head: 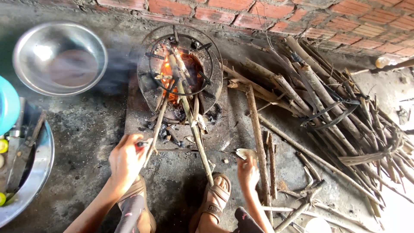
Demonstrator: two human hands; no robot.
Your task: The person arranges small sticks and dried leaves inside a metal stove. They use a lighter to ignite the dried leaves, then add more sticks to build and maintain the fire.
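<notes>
A round metal wood stove (179, 71) stands on a slab by the brick wall, with flames inside and several long sticks (192, 121) poking out of its front opening. My left hand (126, 162) is closed on a small red-tipped object, maybe a lighter, and touches the near end of one thin stick. My right hand (247, 171) pinches a small pale flat piece (246, 152), like a dry leaf or bark, just right of the sticks. My two sandalled feet (217, 198) rest on the floor below.
A big pile of firewood branches (327, 108) lies to the right. A steel bowl (60, 58) sits at the upper left. At the left edge is a metal tray (36, 172) with a knife and small fruits beside a turquoise container (6, 103).
</notes>
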